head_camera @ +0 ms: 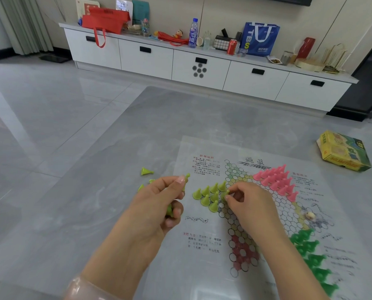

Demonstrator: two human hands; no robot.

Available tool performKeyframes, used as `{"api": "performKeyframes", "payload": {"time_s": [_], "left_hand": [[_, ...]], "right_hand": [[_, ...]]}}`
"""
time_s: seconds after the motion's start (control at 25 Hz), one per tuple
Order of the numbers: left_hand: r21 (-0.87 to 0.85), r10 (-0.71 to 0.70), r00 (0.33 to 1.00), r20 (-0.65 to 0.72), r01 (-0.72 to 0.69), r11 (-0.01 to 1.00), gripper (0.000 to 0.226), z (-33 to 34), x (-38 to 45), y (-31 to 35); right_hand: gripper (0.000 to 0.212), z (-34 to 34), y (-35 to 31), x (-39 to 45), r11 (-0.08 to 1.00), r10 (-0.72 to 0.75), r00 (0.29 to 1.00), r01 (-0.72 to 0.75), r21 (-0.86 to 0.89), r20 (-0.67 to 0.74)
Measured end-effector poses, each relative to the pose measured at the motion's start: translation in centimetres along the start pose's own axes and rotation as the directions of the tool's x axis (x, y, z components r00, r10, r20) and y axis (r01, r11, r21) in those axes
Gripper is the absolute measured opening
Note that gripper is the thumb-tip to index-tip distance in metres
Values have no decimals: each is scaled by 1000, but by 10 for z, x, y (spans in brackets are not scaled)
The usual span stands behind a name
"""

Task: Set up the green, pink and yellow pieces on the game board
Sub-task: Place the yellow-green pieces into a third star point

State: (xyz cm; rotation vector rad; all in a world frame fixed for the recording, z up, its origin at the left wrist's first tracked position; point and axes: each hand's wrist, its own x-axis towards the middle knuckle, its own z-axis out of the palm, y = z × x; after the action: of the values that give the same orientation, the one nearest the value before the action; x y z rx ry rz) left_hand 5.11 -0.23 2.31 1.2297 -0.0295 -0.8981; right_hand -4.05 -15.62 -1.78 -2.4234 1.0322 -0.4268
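A paper game board [204,230] with a star of circles lies on the grey table. Several yellow-green cone pieces [209,197] stand in its left point. Pink pieces [277,180] fill the upper right point and dark green pieces [310,254] the lower right point. My right hand [249,203] pinches one yellow-green piece [225,194] at the edge of the yellow-green group. My left hand [161,204] hovers left of the board and holds several yellow-green pieces, one sticking up past my thumb [186,178].
Loose yellow-green pieces [146,171] lie on the table left of the board. A yellow game box [343,151] sits at the far right. A small beige bead [310,215] rests on the board. A white cabinet [200,68] with clutter stands beyond.
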Motion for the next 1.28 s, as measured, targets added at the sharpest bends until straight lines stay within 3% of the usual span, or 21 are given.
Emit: {"api": "performKeyframes", "payload": {"time_s": [0.16,0.4,0.68,0.76,0.84,0.92,1.04,1.28], "left_hand": [[-5,3,1000,-3,-3,1000,4,0,1,0],[-7,4,1000,-14,-4,1000,11,0,0,1],[104,47,999,-11,-45,994,16,-2,0,-1],[233,117,993,-12,-111,966,14,-2,-1,-2],[404,200,980,7,-186,896,13,-2,-1,-6],[472,218,974,60,-220,854,14,0,-1,-10],[501,200,973,114,-230,834,14,4,-1,-12],[500,194,973,121,-229,835,12,5,1,-13]], "right_hand": [[3,0,-2,-2,1000,-8,1000,8,21,-11],[4,1,-3,-2,1000,-10,1000,10,19,-22],[6,0,-3,-4,1000,-15,1000,15,14,-11],[4,-7,-6,-8,996,-23,998,28,87,-54],[8,-19,-15,-17,948,-14,997,37,316,-74],[10,-26,-29,-25,835,-58,998,29,549,36],[15,-24,-37,-29,802,-193,968,59,594,163],[15,-22,-40,-28,769,-235,952,58,637,196]]}}
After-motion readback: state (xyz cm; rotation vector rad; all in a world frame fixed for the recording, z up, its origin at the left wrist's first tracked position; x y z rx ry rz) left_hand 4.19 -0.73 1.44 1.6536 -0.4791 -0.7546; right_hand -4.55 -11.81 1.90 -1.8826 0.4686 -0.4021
